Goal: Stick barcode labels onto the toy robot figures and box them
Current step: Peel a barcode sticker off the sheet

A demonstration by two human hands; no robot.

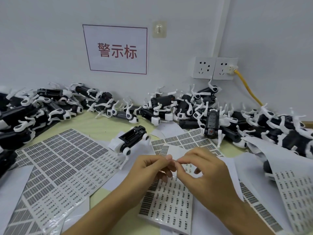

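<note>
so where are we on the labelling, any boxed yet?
Early. Done: some labels are gone from the label sheets; no box is in view. In hand: the left hand and right hand meet fingertip to fingertip, apparently pinching a small label, too small to confirm. One toy robot lies just beyond them. Left: the robot pile along the wall; labelled or not, can't tell.

Bare forearms, no visible sleeves.

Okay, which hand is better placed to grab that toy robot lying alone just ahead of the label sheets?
Probably the left hand. It lies nearer the lone toy robot, which sits ahead and to its side. The right hand is farther off; both pinch something small between their fingertips.
</note>
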